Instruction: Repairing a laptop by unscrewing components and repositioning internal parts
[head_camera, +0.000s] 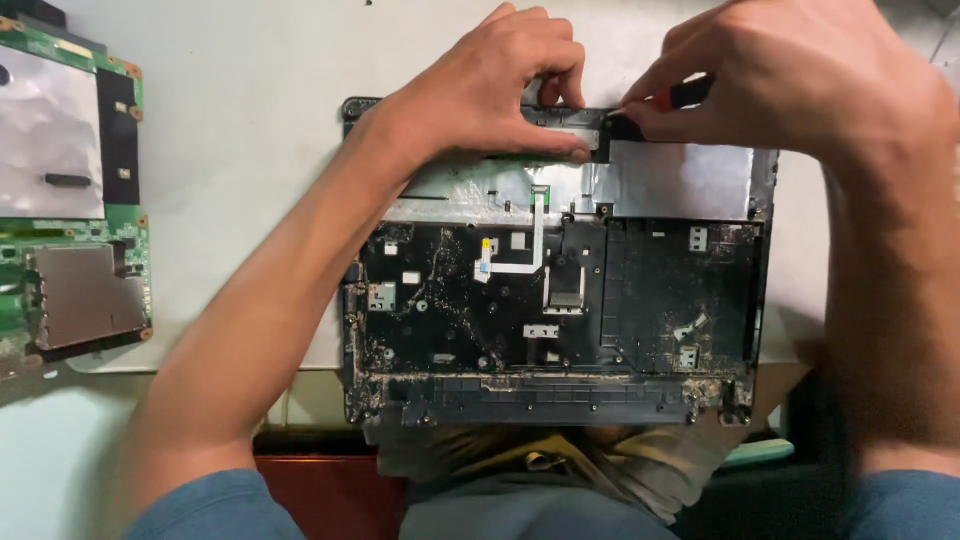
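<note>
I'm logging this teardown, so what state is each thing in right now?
Laptop shell: opened, inner side up, dusty.
White ribbon cable: lying flat on the shell.
Screwdriver: in the right hand, tip at the shell's far edge.
Left hand: pressing on that edge.
Green circuit board: removed, lying on the table.

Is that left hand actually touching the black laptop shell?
Touching. The head view shows the left hand with fingertips pressed flat on the laptop shell's top edge.

The right hand (800, 85) hides most of the red-handled tool (678, 96).
</note>
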